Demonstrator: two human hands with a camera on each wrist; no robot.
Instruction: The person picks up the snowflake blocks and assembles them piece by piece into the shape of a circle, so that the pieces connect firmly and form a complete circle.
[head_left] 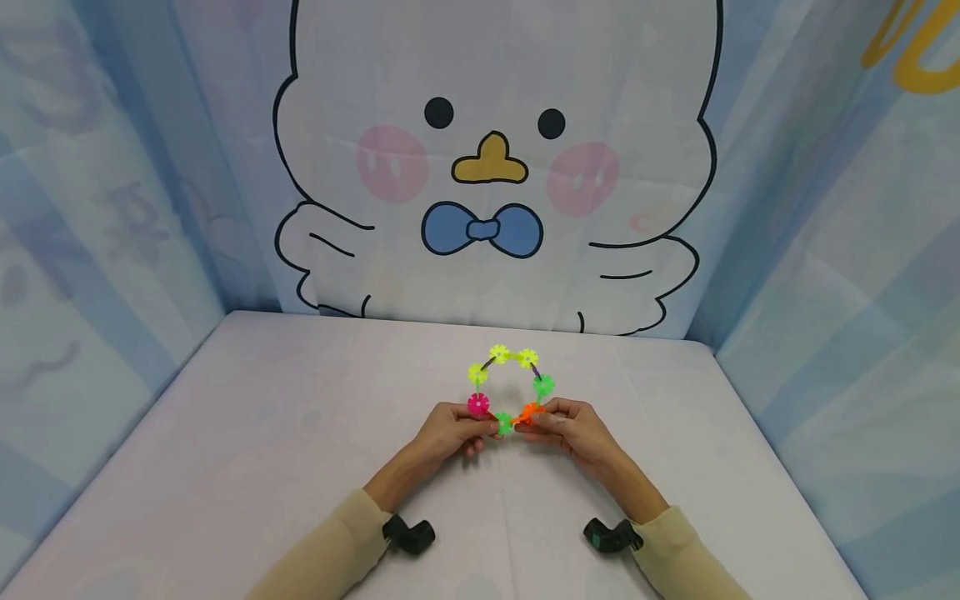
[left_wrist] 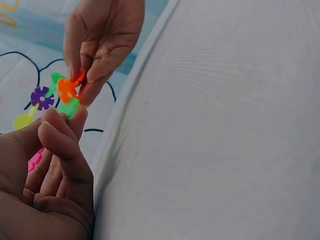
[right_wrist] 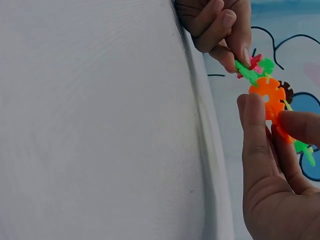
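A ring of interlocking plastic snowflake discs [head_left: 499, 355] is held up above the table in the head view, in yellow, green, purple, pink and orange. My left hand [head_left: 448, 429] pinches its lower left part, at a green disc [head_left: 504, 424] near the pink disc [head_left: 477, 404]. On the lower right, my right hand [head_left: 581, 429] grips an orange disc [head_left: 532, 411] between thumb and fingers. In the right wrist view, that orange disc [right_wrist: 270, 95] meets the green one [right_wrist: 246, 72]. The left fingers partly cover the green disc [left_wrist: 69, 107] in the left wrist view.
A white-covered table [head_left: 247, 433] extends around both hands. Behind it hangs a cloth backdrop [head_left: 495, 283] with a cartoon bird, and blue patterned curtains [head_left: 97, 250] flank the sides. Black wrist cameras [head_left: 408, 534] sit at both sleeve cuffs.
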